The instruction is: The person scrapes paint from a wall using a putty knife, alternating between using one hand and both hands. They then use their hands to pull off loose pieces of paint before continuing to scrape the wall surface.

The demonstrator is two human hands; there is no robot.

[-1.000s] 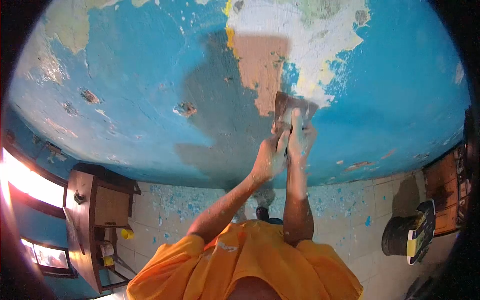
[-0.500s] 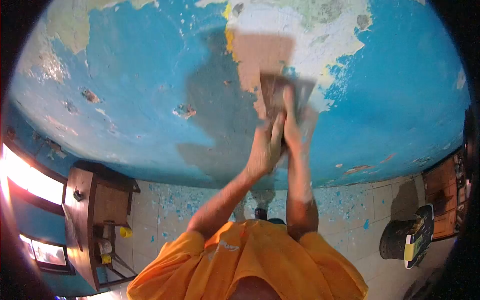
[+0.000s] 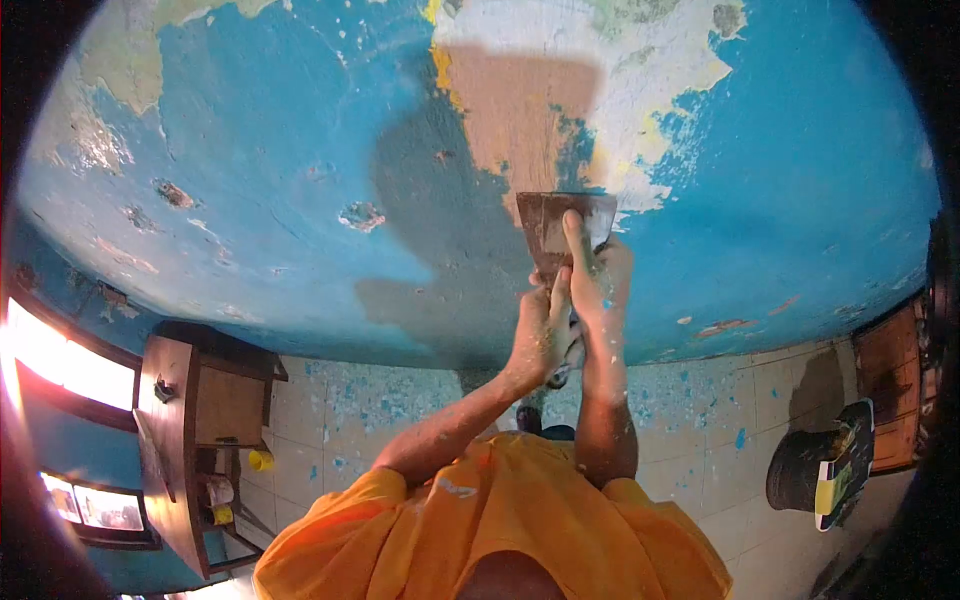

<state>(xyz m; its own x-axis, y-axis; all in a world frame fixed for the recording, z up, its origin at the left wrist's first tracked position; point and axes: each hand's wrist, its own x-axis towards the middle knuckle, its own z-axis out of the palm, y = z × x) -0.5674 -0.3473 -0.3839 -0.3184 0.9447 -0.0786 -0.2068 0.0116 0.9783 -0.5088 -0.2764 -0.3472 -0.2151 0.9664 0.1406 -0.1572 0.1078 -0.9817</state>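
Forearms (image 3: 455, 428) stretch forward from an orange shirt (image 3: 500, 510), angling inward to meet at a scraper (image 3: 547, 228), its wide blade (image 3: 597, 212) held up to the wall (image 3: 800, 180) at the lower end of a peeled patch (image 3: 655, 90). The right hand (image 3: 606, 283) has its grip closed on the tool, thumb lying straight along the blade; the left hand (image 3: 538, 335) clasps it lower down, close against the right.

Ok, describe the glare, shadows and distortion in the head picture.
Head view: the larger window at left glares white; same view, a dark shadow lies on the blue wall, left of the scraper; same view, wide-angle distortion bows the wall's foot and the corners go black.
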